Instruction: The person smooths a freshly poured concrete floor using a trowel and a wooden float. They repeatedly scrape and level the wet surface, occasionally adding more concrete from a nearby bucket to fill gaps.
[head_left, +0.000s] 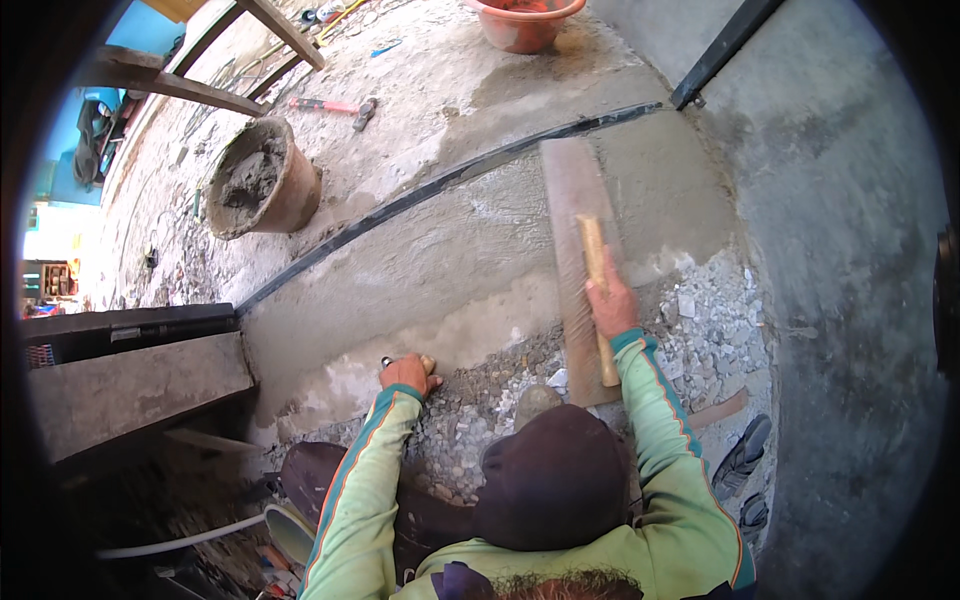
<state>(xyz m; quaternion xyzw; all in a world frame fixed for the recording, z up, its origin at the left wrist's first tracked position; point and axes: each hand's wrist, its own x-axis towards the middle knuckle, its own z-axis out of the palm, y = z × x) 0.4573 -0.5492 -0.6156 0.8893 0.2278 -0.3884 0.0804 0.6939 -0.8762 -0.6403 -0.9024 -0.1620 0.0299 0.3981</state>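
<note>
My right hand (612, 300) is closed round the wooden handle of a long wooden float (568, 230). The float's board lies lengthwise away from me, its far part over smooth wet mortar (430, 240) and its near end over loose gravel (450, 430). To the left, my left hand (407, 374) is closed on a wooden-handled tool (428, 363). A bit of metal shows at that tool's other side, but most of it is hidden under the hand. This hand is low, at the border between mortar and gravel.
A dark straight strip (400, 200) edges the mortar's far side. Beyond it are a bucket of mortar (250, 185), a red-handled hammer (335, 106) and an orange basin (525, 25). A grey wall (850, 300) rises at right, with sandals (743, 460) near its foot. A concrete ledge (140, 385) stands left.
</note>
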